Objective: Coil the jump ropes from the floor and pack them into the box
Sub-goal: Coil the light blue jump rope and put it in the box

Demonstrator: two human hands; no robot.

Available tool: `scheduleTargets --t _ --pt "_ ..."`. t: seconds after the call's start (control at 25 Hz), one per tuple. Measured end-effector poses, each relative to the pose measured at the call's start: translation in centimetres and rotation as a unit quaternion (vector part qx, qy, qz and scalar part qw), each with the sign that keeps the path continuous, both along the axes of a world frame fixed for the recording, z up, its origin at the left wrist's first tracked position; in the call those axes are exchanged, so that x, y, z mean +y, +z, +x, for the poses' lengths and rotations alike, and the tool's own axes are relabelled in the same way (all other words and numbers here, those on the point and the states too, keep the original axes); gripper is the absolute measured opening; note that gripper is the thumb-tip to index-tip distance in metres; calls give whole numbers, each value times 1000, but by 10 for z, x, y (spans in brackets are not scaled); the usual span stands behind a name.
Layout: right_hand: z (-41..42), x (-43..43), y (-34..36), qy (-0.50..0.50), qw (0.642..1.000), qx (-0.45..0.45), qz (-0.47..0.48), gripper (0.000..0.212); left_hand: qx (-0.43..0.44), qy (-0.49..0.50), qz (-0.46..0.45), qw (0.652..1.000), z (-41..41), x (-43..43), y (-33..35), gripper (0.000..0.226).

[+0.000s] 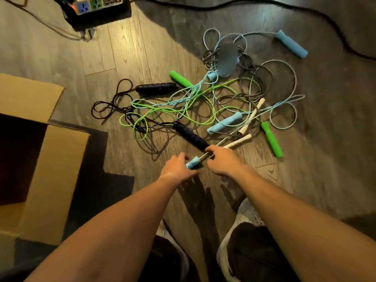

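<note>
Left hand [178, 167] is gripping a blue handle [192, 164]; right hand [222, 159] is curling round its cord [204, 155]. The ropes [203, 106] are lying tangled mid-floor, with the box [50, 169] open at my left. Risk: pulling now could tighten the snarl and drag its neighbours.

Ok quick headcount of the mess: green handle [180, 79] [271, 139] x2, black handle [155, 88] [192, 138] x2, cream handle [252, 117] [238, 142] x2, blue handle [291, 43] [223, 122] [192, 164] [211, 76] x4 I think, one's half buried in the tangle. Cords, going by colour: one black cord [92, 110], one green cord [120, 119], light blue cord [295, 78] looks like two but they're too knotted to be sure, plus one grey cord [271, 78]. One cardboard box [55, 180], one power strip [97, 5], and two hands, left hand [177, 166] and right hand [221, 159]
</note>
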State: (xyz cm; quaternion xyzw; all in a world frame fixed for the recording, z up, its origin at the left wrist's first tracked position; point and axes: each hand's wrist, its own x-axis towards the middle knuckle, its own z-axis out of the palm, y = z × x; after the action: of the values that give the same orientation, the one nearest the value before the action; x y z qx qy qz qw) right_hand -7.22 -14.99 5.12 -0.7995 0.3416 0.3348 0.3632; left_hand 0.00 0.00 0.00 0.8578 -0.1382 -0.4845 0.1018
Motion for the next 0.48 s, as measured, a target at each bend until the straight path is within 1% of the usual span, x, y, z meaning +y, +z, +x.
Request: scheduleTargets --t 0.04,0.08,0.16,0.2,0.24,0.28,0.36,0.44,0.48 --pt "2 0 -10 9 1000 3 -5 52 -9 -34 16 999 -3 -2 -7 62" --pt "4 0 -15 28 999 8 -16 55 -35 -78 38 996 -8 -5 -14 62" --pt "5 9 -19 56 998 11 -23 59 -87 -142 78 983 -22 -2 -19 56" --pt "5 17 -17 60 998 15 -24 60 -91 -161 99 978 -27 1 -20 52" --pt "2 22 -11 61 998 17 -28 62 -80 -160 107 978 -31 2 -17 48" --pt "-3 23 -2 64 997 9 -37 63 -50 -144 102 983 -33 2 -9 44" --pt "-16 17 27 77 994 -16 -77 63 27 -112 48 992 -34 -4 25 35" --pt "-27 4 64 82 989 -35 -117 64 61 -101 -42 992 -24 -17 73 28" --pt "-30 -3 84 92 985 -48 -134 62 76 -80 -93 989 -20 -22 107 29"
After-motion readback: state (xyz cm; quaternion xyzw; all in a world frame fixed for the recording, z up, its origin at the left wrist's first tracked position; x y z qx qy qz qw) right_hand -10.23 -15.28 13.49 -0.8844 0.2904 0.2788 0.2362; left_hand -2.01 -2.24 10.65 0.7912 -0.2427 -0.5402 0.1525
